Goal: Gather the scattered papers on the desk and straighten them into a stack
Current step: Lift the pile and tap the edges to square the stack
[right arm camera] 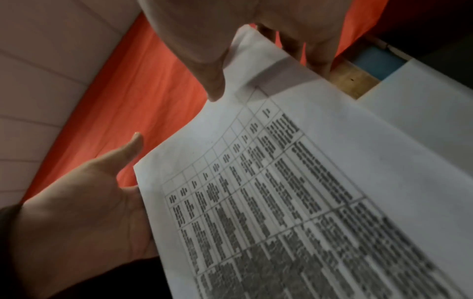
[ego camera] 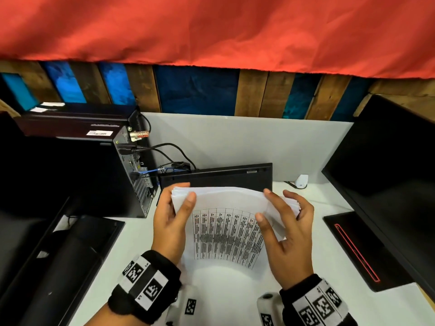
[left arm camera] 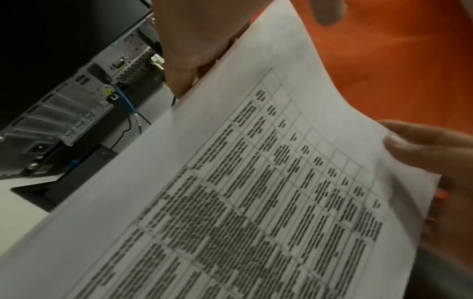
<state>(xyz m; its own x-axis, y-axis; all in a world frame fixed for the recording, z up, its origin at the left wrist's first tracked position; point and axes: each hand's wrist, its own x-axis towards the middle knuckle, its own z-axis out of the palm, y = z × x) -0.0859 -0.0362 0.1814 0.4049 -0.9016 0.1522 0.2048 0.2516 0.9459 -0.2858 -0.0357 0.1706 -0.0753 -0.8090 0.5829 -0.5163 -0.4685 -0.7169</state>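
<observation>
**Inspector:** Start at the fingers. The left hand [ego camera: 170,222] has its thumb curled over the top sheet's face and its fingers wrapped behind the far left corner, clamping the sheaf. The right hand [ego camera: 286,229] holds the opposite edge, with thumb and forefinger lying on the printed face and the remaining fingers spread behind.

**Clerk:** And the papers themselves?

**Inspector:** The papers [ego camera: 226,229] are held between the two hands, lifted clear of the desk [ego camera: 235,292], with the near edge hanging toward the person. The long axis appears to run away from the body; the hands sit at the two far corners, one to each side. Neither hand is the nearer, since both already have contact.

**Clerk:** Condition of the stack?

**Inspector:** Thin white office sheets, limp, bowing between the grips. The top sheet carries a ruled table of dense dark print, too blurred to read. At the right edge the sheet ends fan out unevenly. I judge alignment incomplete.

**Clerk:** What does the next move depend on?

**Inspector:** In my judgement, on turning the loose near edge down to meet the smooth white desk directly below, so the sheets can be tapped square.

**Clerk:** Surroundings?

**Inspector:** A black keyboard [ego camera: 216,177] stands just beyond the hands, and a computer tower [ego camera: 131,175] with cables is on the left.
</observation>
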